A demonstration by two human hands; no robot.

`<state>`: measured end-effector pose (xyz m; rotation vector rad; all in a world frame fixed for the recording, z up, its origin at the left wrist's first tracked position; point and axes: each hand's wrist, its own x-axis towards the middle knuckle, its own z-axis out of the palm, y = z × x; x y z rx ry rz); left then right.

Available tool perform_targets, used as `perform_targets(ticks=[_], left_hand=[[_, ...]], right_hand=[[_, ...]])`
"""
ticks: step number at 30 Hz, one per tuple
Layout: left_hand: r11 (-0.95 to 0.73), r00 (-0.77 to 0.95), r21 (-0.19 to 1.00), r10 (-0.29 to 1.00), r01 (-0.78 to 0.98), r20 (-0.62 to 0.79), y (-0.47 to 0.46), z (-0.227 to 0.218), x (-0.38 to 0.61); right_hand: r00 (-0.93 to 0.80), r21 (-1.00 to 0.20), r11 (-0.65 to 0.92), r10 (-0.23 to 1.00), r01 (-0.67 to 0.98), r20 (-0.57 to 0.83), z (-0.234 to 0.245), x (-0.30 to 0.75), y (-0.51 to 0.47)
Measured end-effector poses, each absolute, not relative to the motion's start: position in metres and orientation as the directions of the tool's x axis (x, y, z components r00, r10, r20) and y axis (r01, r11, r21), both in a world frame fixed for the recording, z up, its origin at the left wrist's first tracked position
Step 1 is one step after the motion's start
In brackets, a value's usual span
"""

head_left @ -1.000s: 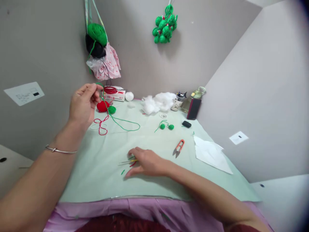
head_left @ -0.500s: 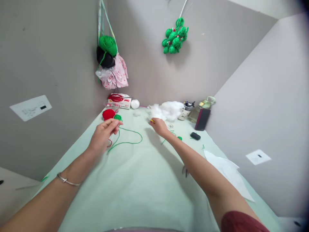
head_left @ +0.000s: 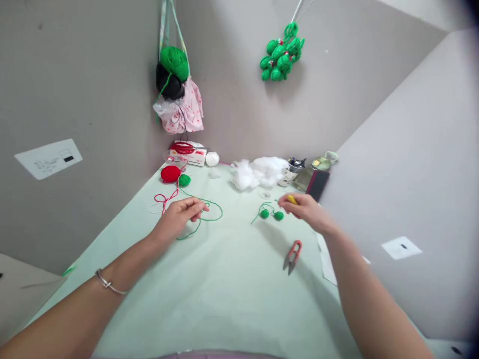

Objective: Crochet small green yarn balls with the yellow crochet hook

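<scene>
My left hand [head_left: 185, 214] is closed in a pinch over the left of the table, with a strand of green yarn [head_left: 221, 212] running to its fingertips. That strand loops over the cloth from a small green yarn ball [head_left: 184, 180]. Held in my right hand [head_left: 307, 209] is a crochet hook with a yellow handle [head_left: 292, 200]; its tip is hard to make out. Just left of this hand lie two small green crocheted balls, one nearer the middle [head_left: 265, 214] and one nearer the hand [head_left: 279, 216], with yarn tails. Orange-handled thread snips [head_left: 294, 257] lie below it.
White stuffing [head_left: 258, 172] is heaped at the back, beside a cup of tools [head_left: 290, 174] and a dark phone [head_left: 318, 184]. A red yarn ball [head_left: 170, 174] and a white ball [head_left: 212, 158] sit back left. Green crocheted pieces [head_left: 280, 57] hang on the wall.
My right hand has moved right with the crochet hook, away from the stuffing, uncovering the green balls and snips. My left hand has moved right and nearer to me.
</scene>
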<state>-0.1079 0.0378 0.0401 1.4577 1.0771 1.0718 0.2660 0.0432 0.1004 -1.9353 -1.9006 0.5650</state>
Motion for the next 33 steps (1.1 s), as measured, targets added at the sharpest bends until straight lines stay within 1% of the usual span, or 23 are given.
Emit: perform_targets(ticks=[2,5,7,8,11,14,17,18,19,20,21,25,28,31,33], left_hand=[[-0.127,0.250,0.986,0.964,0.110,0.096,0.033,0.044,-0.102],[-0.151,0.321,0.979,0.942,0.134,0.101,0.021,0.054,-0.092],[-0.168,0.379,0.974,0.920,0.153,0.100,0.011,0.061,-0.085],[-0.177,0.407,0.971,0.908,0.161,0.098,0.006,0.065,-0.082],[-0.206,0.482,0.961,0.871,0.184,0.095,-0.008,0.077,-0.071],[-0.245,0.546,0.951,0.831,0.187,0.106,-0.018,0.089,-0.058],[-0.295,0.580,0.940,0.801,0.171,0.146,-0.023,0.098,-0.045],[-0.314,0.580,0.935,0.798,0.165,0.166,-0.023,0.098,-0.041],[-0.333,0.572,0.929,0.799,0.160,0.187,-0.023,0.098,-0.039],[-0.351,0.559,0.923,0.803,0.158,0.210,-0.022,0.096,-0.037],[-0.369,0.540,0.916,0.809,0.159,0.232,-0.021,0.093,-0.036],[-0.425,0.471,0.884,0.830,0.192,0.297,-0.019,0.071,-0.033],[-0.481,0.504,0.849,0.801,0.219,0.323,-0.018,0.050,-0.030],[-0.548,0.538,0.802,0.762,0.238,0.361,-0.015,0.035,-0.030],[-0.590,0.521,0.769,0.749,0.245,0.409,-0.010,0.030,-0.034]], right_hand=[[0.148,-0.538,-0.106,0.988,0.836,0.036,0.107,0.300,0.015],[0.349,-0.572,-0.197,0.922,0.796,0.168,0.106,0.331,-0.013],[0.402,-0.627,-0.199,0.893,0.754,0.201,0.105,0.337,-0.024],[0.400,-0.663,-0.180,0.896,0.726,0.195,0.106,0.334,-0.028],[0.286,-0.782,-0.080,0.950,0.618,0.129,0.110,0.309,-0.036],[0.079,-0.867,0.001,0.996,0.498,0.047,0.110,0.261,-0.043],[-0.120,-0.919,0.035,0.993,0.392,-0.013,0.103,0.210,-0.049],[-0.231,-0.959,0.016,0.971,0.282,-0.052,0.099,0.196,-0.049],[-0.303,-0.981,-0.012,0.950,0.196,-0.072,0.095,0.185,-0.049],[-0.317,-0.989,-0.039,0.945,0.144,-0.084,0.091,0.178,-0.049],[-0.297,-0.994,-0.049,0.952,0.099,-0.076,0.087,0.173,-0.047],[-0.141,-0.999,-0.038,0.989,0.012,-0.040,0.071,0.179,-0.037],[-0.075,-0.996,-0.054,0.996,-0.074,-0.048,0.062,0.186,-0.033],[-0.100,-0.986,-0.102,0.991,-0.135,-0.089,0.058,0.185,-0.033],[-0.139,-0.980,-0.134,0.984,-0.145,-0.114,0.057,0.183,-0.034]])
